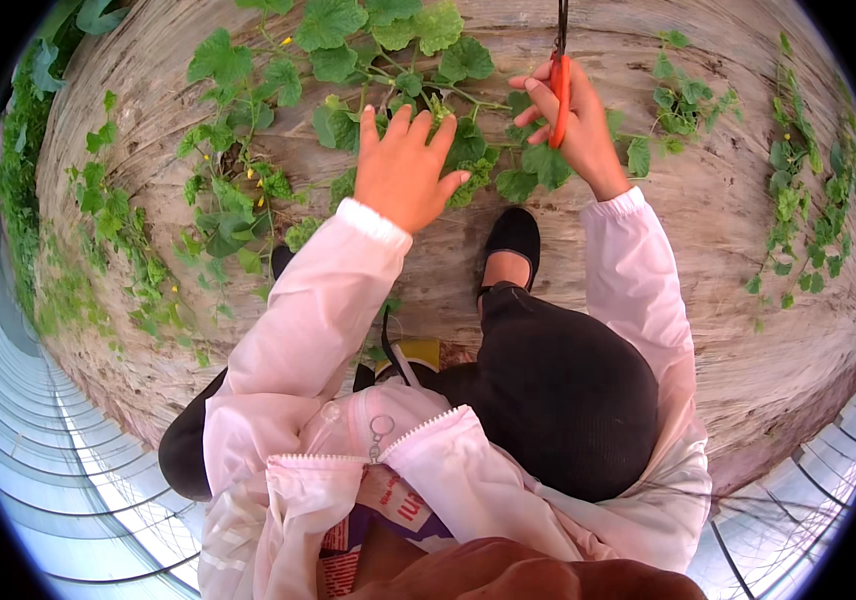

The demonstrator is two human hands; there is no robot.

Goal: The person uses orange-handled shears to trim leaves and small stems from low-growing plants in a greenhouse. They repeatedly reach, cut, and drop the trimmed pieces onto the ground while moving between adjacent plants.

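Observation:
A pair of scissors (pixel 561 97) with red-orange handles is in my right hand (pixel 589 135). Its dark blades point away from me, past the top of the picture. My left hand (pixel 403 172) reaches palm down over a leafy cucurbit vine (pixel 465 60), fingers spread at its stems. A pale green shoot (pixel 439 111) shows just beyond the fingertips; whether they touch it is hard to tell. Broad green leaves (pixel 546 165) lie below the right hand. What is under the left palm is hidden.
More vines with small yellow flowers (pixel 244 180) trail at left, and others (pixel 792 187) at right. Wrinkled, soil-stained sheeting (pixel 728 225) covers the ground. My black shoe (pixel 514 240) stands close to the leaves. Behind me curves a ribbed, translucent greenhouse wall (pixel 98 510).

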